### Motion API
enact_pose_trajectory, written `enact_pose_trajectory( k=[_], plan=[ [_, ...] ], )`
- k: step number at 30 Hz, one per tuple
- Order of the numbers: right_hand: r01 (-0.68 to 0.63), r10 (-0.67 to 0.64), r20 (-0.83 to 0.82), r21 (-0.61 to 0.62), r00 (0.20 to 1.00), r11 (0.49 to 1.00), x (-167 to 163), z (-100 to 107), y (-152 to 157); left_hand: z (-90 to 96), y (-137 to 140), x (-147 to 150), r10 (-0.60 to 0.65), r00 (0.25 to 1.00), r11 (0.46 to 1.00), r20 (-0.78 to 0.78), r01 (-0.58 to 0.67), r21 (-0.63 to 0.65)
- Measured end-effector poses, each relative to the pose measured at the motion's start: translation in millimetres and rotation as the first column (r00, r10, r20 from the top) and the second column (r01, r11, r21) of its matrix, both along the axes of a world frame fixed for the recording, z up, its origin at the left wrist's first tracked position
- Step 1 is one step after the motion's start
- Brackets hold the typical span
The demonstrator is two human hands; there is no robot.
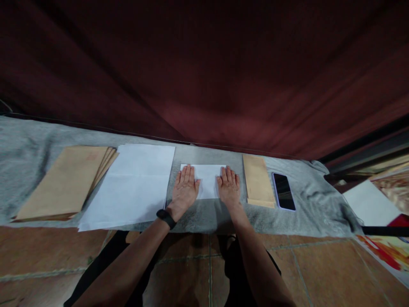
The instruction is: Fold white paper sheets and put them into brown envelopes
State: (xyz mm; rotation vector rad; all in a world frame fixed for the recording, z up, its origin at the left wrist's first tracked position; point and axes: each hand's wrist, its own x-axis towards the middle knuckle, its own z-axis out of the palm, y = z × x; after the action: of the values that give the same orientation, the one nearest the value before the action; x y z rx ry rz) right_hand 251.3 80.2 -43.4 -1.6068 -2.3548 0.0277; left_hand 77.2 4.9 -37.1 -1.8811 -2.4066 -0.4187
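Forearms [140, 264] flanking the small white paper [207, 183], palms down

Far left, brown envelopes [64, 181] are lying stacked, a reddish mark [96, 156] showing too faintly to read; white sheets [136, 185] are sitting beside them. Now the left hand [185, 186], open, is resting on the small paper's left side, on the cloth-covered worktop [204, 216]; the right hand [228, 186], also open, is covering its right. Apparently they're smoothing it, the next move calling for even pressure. Narrow brown paper [259, 181] and a dark-screened phone [284, 192] are finishing the line, no brand showing.
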Motion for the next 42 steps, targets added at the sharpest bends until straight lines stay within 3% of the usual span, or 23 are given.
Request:
enact_pose_trajectory(
  k=[6,10,14,19,25,29,35,42],
  plan=[
    [0.040,-0.044,-0.146,-0.032,0.988,0.999,0,16,4,8.1,4,3,0.031,0.999,0.999,-0.011,-0.030,0.027],
    [-0.174,0.136,-0.353,-0.079,0.926,0.982,-27,26,-1,6.2,15,18,-0.142,0.990,0.987,0.007,0.142,0.074],
    [-0.321,0.229,-0.408,-0.172,0.884,0.931,-52,24,-9,-8.5,23,25,-0.287,0.957,0.957,0.045,0.284,0.058],
    [-0.288,0.211,-0.316,-0.219,0.925,0.932,-52,20,-7,-10.9,22,24,-0.272,0.961,0.962,0.043,0.271,0.019],
    [-0.244,0.220,-0.136,-0.191,0.966,0.951,-43,14,-5,4.6,18,19,-0.185,0.982,0.982,0.026,0.185,-0.043],
    [-0.219,0.211,-0.068,-0.150,0.975,0.964,-40,7,-5,5.2,15,12,-0.166,0.986,0.985,0.033,0.167,-0.038],
    [-0.194,0.188,-0.056,-0.110,0.980,0.975,-34,5,-3,-0.5,10,5,-0.136,0.989,0.991,0.063,0.135,0.020],
    [-0.148,0.143,-0.056,-0.100,0.988,0.984,-23,6,-1,2.3,6,0,-0.100,0.994,0.995,0.036,0.100,0.001]
  ],
)
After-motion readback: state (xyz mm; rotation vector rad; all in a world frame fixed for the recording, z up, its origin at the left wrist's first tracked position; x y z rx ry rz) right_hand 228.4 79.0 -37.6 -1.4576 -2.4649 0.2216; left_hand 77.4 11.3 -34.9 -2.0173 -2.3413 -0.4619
